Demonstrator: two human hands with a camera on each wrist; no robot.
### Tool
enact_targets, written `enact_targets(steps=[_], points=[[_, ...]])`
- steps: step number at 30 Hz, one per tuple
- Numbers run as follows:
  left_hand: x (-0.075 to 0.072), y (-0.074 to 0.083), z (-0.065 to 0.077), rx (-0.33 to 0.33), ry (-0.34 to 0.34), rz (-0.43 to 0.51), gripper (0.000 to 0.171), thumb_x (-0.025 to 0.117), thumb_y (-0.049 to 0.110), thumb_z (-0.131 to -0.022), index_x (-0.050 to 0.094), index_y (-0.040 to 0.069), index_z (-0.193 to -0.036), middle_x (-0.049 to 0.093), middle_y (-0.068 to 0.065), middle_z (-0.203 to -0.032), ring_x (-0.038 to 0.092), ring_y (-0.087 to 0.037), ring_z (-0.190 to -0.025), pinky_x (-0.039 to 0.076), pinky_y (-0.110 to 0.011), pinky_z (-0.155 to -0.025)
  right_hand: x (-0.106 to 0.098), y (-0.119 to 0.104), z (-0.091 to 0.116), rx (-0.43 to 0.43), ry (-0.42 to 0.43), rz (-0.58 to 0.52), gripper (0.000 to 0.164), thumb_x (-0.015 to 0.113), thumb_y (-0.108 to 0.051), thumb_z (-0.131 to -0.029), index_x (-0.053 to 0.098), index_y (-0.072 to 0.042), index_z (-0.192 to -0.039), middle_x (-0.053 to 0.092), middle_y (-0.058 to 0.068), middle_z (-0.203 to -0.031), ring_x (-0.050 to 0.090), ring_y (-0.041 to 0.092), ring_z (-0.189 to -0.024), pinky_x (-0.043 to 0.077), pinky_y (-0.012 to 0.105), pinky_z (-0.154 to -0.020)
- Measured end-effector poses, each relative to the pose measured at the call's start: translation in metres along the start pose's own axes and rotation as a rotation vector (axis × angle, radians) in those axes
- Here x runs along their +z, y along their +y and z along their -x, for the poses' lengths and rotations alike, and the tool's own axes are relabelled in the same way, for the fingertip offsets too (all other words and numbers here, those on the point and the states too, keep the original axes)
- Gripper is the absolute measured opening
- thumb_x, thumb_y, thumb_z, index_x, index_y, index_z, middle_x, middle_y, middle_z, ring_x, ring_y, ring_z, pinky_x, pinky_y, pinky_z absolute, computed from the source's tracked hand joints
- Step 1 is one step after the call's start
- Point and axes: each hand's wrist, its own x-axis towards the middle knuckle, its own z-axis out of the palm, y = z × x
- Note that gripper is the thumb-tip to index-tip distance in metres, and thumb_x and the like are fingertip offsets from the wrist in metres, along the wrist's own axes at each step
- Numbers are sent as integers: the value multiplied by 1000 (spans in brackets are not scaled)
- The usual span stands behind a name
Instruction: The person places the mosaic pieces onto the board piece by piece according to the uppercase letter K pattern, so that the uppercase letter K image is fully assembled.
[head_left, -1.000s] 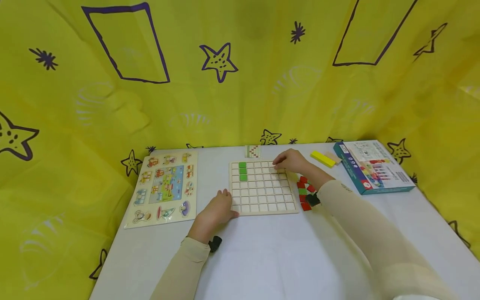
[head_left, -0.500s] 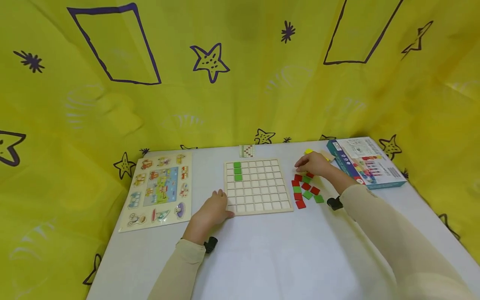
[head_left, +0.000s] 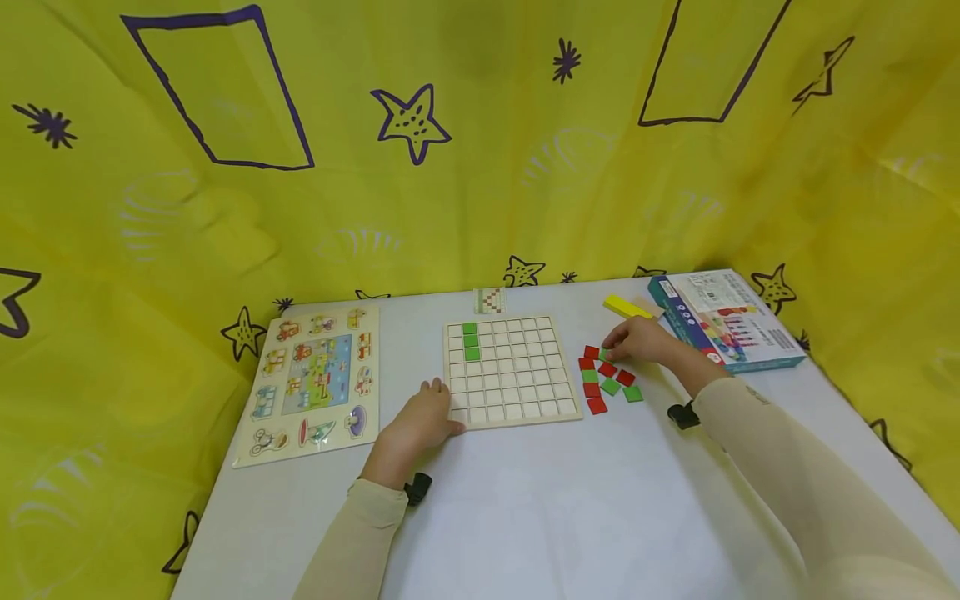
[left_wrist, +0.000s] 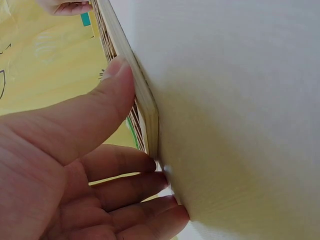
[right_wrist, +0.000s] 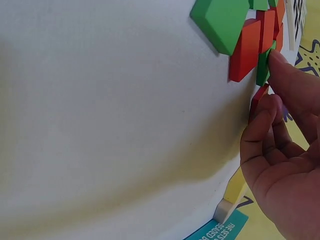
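Observation:
A wooden grid board (head_left: 517, 423) lies mid-table in the head view, with green tiles (head_left: 470, 341) in three cells of one column near its upper left. At the board's lower left corner rests my left hand (head_left: 422, 417); in the left wrist view its thumb touches the rim and its fairly straight fingers lie along the corner. My right hand (head_left: 647, 342) is low over the loose red and green tiles right of the board. Its thumb touches a green square tile (right_wrist: 263, 69), and the curled index finger is beside a red tile (right_wrist: 255, 104). I cannot tell whether it grips the green one.
A picture puzzle (head_left: 369, 325) lies on the left of the table. Behind the board is a small pattern card (head_left: 490, 301). Yellow pieces (head_left: 627, 307) and a boxed game (head_left: 738, 325) are at the back right, before a yellow curtain (head_left: 480, 208).
My right hand has moved from over the board's upper right to the loose tiles, then lower among them. My left hand stays at the board's corner. The head view has shifted slightly.

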Motion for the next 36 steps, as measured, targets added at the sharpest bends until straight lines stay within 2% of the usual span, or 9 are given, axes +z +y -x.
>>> enact_targets(steps=[12, 17, 22, 36], points=[[-2, 0, 1, -7, -4, 5, 81, 74, 30, -93, 36, -18, -145, 32, -33, -154, 30, -47, -144, 32, -50, -116, 4, -9, -2, -2, 22, 82, 22, 74, -10, -92, 73, -2, -111, 69, 14, -104, 57, 30, -94, 53, 36, -84], [-2, 0, 1, -5, -4, 4, 81, 75, 29, -92, 37, -19, -145, 33, -33, -154, 31, -47, -143, 32, -50, -116, 3, -11, -3, -45, 29, 113, 17, 75, -8, -89, 74, -3, -106, 69, 10, -96, 58, 27, -88, 52, 32, -78], [-1, 0, 1, 1, -3, 11, 80, 75, 29, -92, 37, -19, -144, 33, -34, -153, 31, -47, -143, 33, -50, -116, -4, -16, -5, -53, 22, 97, 17, 75, -7, -90, 74, -2, -106, 69, 8, -92, 59, 26, -86, 52, 30, -75], [0, -2, 0, -1, 1, 0, 81, 74, 30, -93, 37, -19, -145, 33, -34, -154, 31, -48, -143, 33, -50, -116, -14, -58, -22, -130, 79, 75, 17, 73, -8, -92, 74, -1, -108, 71, 9, -94, 61, 31, -92, 53, 39, -82]])
